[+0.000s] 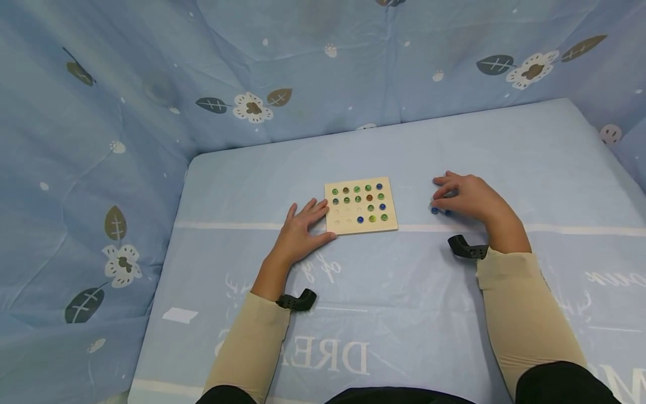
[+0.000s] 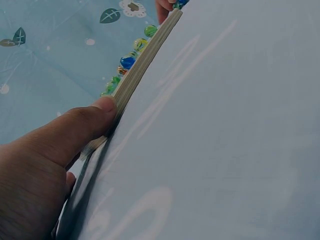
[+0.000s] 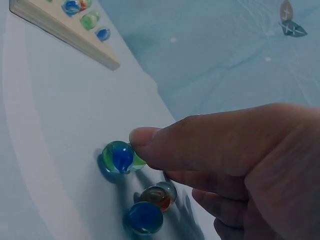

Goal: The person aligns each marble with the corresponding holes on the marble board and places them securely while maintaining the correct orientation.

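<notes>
A pale wooden board [image 1: 345,225] lies on the table, with colored glass marbles in most of its rows of hollows. My left hand [image 1: 299,233] touches its left side with fingers spread and rather straight. In the left wrist view the thumb [image 2: 106,106] presses the board's edge. To the right, my right hand [image 1: 469,196] is low over a few loose marbles. Its thumb [image 3: 147,140] and bent index finger come together at a green marble [image 3: 139,161], partly hidden by the thumb. Beside that sits a blue-green marble [image 3: 117,156]. A dark blue marble [image 3: 145,218] and an amber one [image 3: 156,197] lie nearer.
A light blue printed cloth [image 1: 404,292] covers the table. Flower-patterned fabric [image 1: 323,67] hangs along the back and left side. A white patch [image 1: 180,315] lies at the front left. Black wrist mounts [image 1: 298,300] stick out from both forearms.
</notes>
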`<state>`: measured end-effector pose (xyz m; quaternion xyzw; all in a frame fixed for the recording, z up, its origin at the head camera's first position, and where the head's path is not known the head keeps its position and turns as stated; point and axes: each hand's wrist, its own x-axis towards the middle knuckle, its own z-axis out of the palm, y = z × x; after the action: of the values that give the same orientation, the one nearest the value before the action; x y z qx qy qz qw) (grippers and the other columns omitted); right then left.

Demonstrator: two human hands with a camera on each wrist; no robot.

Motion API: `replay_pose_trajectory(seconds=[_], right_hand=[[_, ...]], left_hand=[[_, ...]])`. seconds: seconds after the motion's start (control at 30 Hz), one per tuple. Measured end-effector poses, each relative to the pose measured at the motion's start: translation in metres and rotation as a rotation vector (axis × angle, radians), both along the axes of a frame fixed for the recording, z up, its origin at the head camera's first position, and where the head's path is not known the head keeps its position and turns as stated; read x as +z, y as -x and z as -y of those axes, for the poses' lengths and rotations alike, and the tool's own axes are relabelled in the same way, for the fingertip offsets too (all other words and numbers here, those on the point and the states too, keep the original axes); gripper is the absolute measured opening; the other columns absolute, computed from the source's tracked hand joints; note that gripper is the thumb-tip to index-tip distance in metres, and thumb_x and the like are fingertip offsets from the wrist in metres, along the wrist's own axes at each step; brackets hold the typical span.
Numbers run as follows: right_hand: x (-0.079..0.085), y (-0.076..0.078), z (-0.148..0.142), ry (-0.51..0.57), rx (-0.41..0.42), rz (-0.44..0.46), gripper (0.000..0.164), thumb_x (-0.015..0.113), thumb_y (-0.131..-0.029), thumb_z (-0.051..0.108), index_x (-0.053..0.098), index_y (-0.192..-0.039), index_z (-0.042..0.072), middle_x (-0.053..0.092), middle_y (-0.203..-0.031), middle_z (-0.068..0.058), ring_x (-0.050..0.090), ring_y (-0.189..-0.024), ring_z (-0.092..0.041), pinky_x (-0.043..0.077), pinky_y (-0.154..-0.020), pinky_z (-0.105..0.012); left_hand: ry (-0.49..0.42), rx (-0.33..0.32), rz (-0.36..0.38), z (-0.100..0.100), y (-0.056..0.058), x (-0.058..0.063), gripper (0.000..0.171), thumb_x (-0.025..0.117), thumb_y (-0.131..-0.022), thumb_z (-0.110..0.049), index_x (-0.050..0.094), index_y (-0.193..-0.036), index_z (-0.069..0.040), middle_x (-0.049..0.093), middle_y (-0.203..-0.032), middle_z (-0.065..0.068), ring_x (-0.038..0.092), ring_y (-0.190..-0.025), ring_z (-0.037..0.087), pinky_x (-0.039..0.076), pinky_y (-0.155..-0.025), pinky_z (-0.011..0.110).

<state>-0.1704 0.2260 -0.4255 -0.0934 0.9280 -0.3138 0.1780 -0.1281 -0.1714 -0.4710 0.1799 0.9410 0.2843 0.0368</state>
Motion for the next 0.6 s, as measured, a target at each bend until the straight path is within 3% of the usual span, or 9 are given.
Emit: replay_pose_trajectory(seconds=[0.6], right_hand=[[0.0004,-0.0003,0.0021,0.000,-0.015,0.007,0.024,0.069,-0.090,0.024,0.076,-0.103,0.005,0.045,-0.152,-0.013,0.020,-0.151,-0.033,0.020,-0.118,-0.059]], left_hand=[[0.008,0.003,0.003,-0.0001,0.0004,0.0007,0.075,0.077,-0.082,-0.048,0.049,-0.147,-0.020,0.040,-0.155,-0.011,0.027,-0.149,0.015,0.002,-0.125,0.047]])
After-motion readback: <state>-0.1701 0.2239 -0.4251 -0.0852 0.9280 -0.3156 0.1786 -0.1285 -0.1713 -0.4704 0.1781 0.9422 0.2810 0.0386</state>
